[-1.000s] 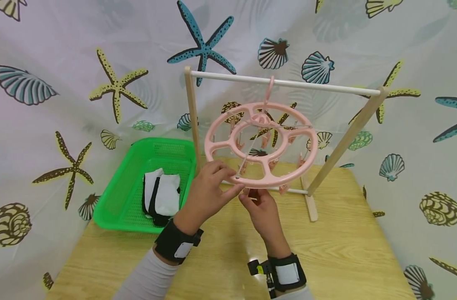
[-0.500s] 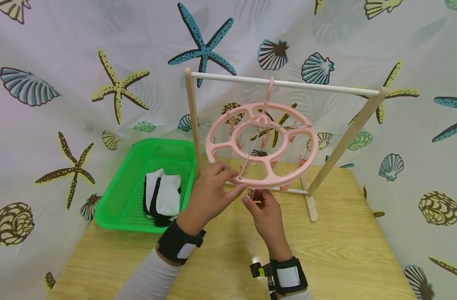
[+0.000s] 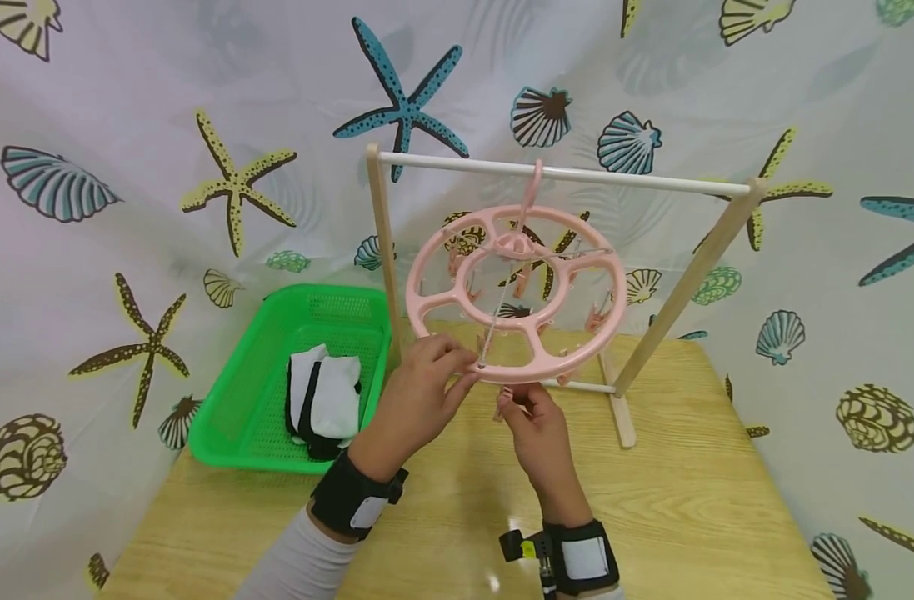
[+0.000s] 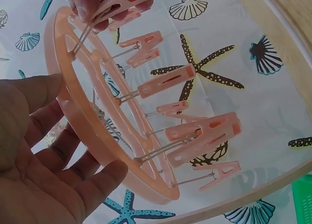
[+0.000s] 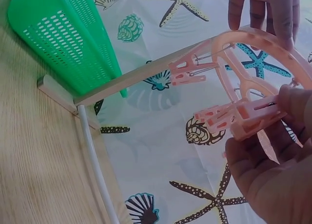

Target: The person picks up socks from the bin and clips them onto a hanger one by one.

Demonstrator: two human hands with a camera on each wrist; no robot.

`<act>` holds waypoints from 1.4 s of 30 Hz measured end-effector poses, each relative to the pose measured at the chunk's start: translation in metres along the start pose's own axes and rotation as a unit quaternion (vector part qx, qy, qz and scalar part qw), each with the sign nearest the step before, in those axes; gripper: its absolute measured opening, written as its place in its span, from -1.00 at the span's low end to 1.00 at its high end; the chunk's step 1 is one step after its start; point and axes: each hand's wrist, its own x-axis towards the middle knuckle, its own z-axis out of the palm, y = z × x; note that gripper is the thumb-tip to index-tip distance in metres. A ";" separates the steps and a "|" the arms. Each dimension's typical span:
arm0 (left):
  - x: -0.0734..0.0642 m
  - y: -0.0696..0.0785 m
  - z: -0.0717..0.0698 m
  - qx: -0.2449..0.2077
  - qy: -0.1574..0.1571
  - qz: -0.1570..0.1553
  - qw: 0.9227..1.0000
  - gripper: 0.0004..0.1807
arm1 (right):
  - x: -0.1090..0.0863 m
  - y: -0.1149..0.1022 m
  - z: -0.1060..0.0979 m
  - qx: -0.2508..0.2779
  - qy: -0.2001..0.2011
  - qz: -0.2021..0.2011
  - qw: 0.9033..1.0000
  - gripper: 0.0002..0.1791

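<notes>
Round pink hanger (image 3: pixel 515 244) hangs by its hook from the white top bar (image 3: pixel 457 165) of a rack standing on the table (image 3: pixel 651 508), tilted, with pink clothespins dangling beneath. The left hand (image 3: pixel 425 387) grips its near rim, thumb and fingers bent around the edge. Close beside, just below that rim, the right hand (image 3: pixel 537 425) pinches one clothespin (image 5: pixel 256 112) between thumb and fingers. Left of the rack, a green basket (image 3: pixel 217 417) holds white and black cloth (image 3: pixel 332 396).

pink hanger (image 3: pixel 515 244) – green basket (image 3: pixel 250 400) – starfish-print curtain (image 3: pixel 292 83)
</notes>
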 end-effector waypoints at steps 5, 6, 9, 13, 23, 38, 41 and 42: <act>0.000 0.000 -0.001 -0.001 0.001 0.001 1.000 -0.80 | -0.001 -0.002 -0.001 0.007 -0.003 0.014 1.000 -0.85; -0.001 0.000 -0.001 -0.002 0.001 0.001 1.000 -0.80 | -0.002 -0.003 -0.001 0.010 -0.004 0.016 1.000 -0.86; -0.001 0.000 -0.001 -0.009 0.005 0.003 1.000 -0.80 | -0.002 -0.004 -0.001 0.012 -0.002 0.013 1.000 -0.87; -0.003 -0.003 -0.001 -0.016 0.020 0.010 1.000 -0.78 | -0.002 -0.004 -0.001 0.009 0.001 0.011 1.000 -0.88; -0.013 -0.023 -0.015 -0.052 0.041 -0.013 0.998 -0.75 | -0.001 -0.002 -0.007 -0.002 0.006 0.028 1.000 -0.86; -0.001 -0.126 -0.044 -0.009 -0.176 -0.221 0.959 -0.64 | -0.004 -0.001 -0.011 0.006 -0.005 0.038 0.999 -0.88; -0.004 -0.158 -0.034 0.001 -0.209 -0.215 0.954 -0.63 | -0.003 -0.003 -0.014 0.008 -0.005 0.039 0.999 -0.86; -0.007 -0.168 -0.030 0.004 -0.221 -0.215 0.951 -0.63 | -0.003 -0.004 -0.015 0.007 -0.005 0.039 0.999 -0.86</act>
